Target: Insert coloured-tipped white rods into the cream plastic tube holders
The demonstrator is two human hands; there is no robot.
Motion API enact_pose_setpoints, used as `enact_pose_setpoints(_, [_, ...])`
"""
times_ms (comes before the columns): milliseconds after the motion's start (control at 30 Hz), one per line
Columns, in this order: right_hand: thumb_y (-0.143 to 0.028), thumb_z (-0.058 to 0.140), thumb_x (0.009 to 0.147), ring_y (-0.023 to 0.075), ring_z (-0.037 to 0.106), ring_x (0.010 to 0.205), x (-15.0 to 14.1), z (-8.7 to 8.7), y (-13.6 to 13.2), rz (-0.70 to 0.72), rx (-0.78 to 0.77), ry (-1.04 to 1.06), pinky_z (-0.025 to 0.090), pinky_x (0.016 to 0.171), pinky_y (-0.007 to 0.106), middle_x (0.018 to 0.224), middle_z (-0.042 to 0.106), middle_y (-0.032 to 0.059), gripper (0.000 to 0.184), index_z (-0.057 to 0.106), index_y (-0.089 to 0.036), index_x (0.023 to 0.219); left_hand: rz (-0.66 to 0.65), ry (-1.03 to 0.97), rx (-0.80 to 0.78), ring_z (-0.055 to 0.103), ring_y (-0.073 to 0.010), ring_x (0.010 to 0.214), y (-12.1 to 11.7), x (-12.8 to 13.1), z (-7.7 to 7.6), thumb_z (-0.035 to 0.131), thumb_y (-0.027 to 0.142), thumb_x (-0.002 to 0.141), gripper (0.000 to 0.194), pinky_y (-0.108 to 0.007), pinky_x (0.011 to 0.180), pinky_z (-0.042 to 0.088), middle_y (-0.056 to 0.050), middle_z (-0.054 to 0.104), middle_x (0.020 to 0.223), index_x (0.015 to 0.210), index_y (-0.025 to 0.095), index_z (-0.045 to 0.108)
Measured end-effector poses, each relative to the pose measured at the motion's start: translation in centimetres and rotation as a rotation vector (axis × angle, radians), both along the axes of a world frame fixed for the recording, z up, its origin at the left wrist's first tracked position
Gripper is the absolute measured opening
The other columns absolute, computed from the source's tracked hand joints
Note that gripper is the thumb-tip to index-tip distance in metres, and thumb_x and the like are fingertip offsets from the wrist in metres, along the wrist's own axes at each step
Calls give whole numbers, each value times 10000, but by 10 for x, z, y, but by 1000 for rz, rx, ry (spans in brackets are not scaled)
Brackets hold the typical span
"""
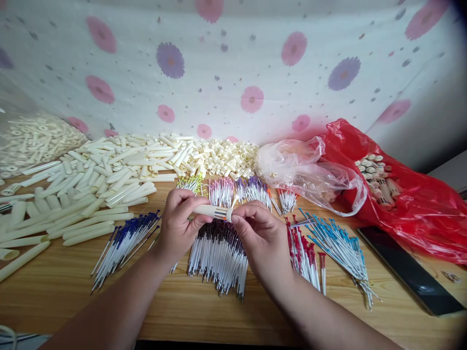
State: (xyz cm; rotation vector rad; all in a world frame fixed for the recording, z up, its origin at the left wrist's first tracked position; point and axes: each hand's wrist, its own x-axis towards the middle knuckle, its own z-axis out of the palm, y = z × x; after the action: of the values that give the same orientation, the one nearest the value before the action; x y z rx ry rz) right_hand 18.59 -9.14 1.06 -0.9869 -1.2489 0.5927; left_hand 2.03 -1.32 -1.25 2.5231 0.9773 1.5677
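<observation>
Left of the dark-topped refills [218, 265] lie blue-topped refills [126, 248]; above the dark-topped refills' far end, a person's left hand [179, 221] grasps a cream pen barrel [206, 210], the right hand [260, 238] pinching its other end; red-topped refills [305, 255] lie right of the dark-topped refills.

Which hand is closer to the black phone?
Right. The right hand is left of the phone, with light-blue refills between them; the left hand is farther left, gripping the white tube.
</observation>
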Motion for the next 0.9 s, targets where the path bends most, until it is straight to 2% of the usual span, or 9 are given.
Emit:
enact_pose_setpoints(167, [-184, 611, 840, 114, 525, 728, -2, -9, 5, 165, -53, 192, 415, 684, 268, 772, 567, -12, 105, 699, -240, 832, 43, 2, 39, 519, -179, 818, -1, -1, 1, 514, 543, 836, 381, -309, 724, 456, -35, 474, 897, 920, 204, 666])
enact_pose_setpoints(300, [-201, 617, 845, 113, 538, 758, 6, -11, 9, 310, -61, 269, 427, 714, 279, 823, 578, -10, 146, 719, -289, 902, -2, -35, -32, 530, -179, 819, 2, -1, 1, 498, 564, 839, 400, -294, 706, 461, -36, 497, 878, 889, 203, 662])
enact_pose_setpoints(367, [-209, 619, 847, 110, 546, 763, 14, -11, 12, 279, -28, 260, 433, 714, 283, 865, 589, -6, 160, 712, -303, 936, -46, -118, -129, 537, -174, 803, 9, -6, 1, 494, 570, 844, 401, -281, 687, 458, -36, 522, 862, 865, 200, 648])
enact_pose_setpoints(433, [-209, 625, 840, 113, 558, 781, 21, -7, 18, 188, -3, 194, 439, 712, 284, 893, 599, -3, 156, 703, -301, 939, -54, -286, -243, 534, -166, 763, 20, -15, 0, 505, 566, 847, 384, -276, 684, 449, -31, 553, 833, 852, 204, 632])
enact_pose_setpoints(500, [-198, 629, 829, 122, 570, 784, 23, -2, 26, 167, -22, -7, 447, 701, 285, 872, 617, 6, 118, 699, -264, 897, -41, -517, -332, 520, -158, 707, 32, -27, -1, 506, 579, 844, 391, -279, 697, 438, -22, 574, 779, 849, 206, 623])
enact_pose_setpoints(600, [-169, 617, 823, 129, 583, 732, 10, 2, 48, 373, -63, -482, 455, 668, 273, 789, 645, 23, 77, 690, -194, 824, -82, -741, -385, 453, -133, 610, 47, -42, 0, 532, 597, 820, 416, -258, 631, 405, -5, 536, 682, 780, 195, 631])
enact_pose_setpoints(667, [-145, 589, 840, 131, 589, 731, -7, -1, 66, 499, -49, -800, 450, 667, 260, 784, 658, 34, 108, 691, -173, 816, -101, -805, -382, 440, -126, 601, 50, -47, 2, 554, 588, 812, 410, -249, 620, 391, -2, 520, 667, 764, 190, 639])
enact_pose_setpoints(767, [-115, 557, 849, 155, 594, 817, -34, -14, 94, 557, 29, -1231, 430, 704, 260, 864, 668, 51, 158, 702, -178, 844, -106, -840, -402, 421, -121, 574, 49, -48, 5, 577, 590, 795, 410, -241, 591, 372, 10, 483, 631, 751, 188, 638])
enact_pose_setpoints(900, [-136, 648, 773, 181, 584, 862, -57, -32, 116, 656, 91, -1391, 409, 696, 256, 909, 664, 45, 116, 714, -203, 840, -118, -845, -454, 381, -117, 535, 44, -46, 7, 575, 608, 786, 430, -235, 534, 334, 27, 420, 584, 729, 185, 622])
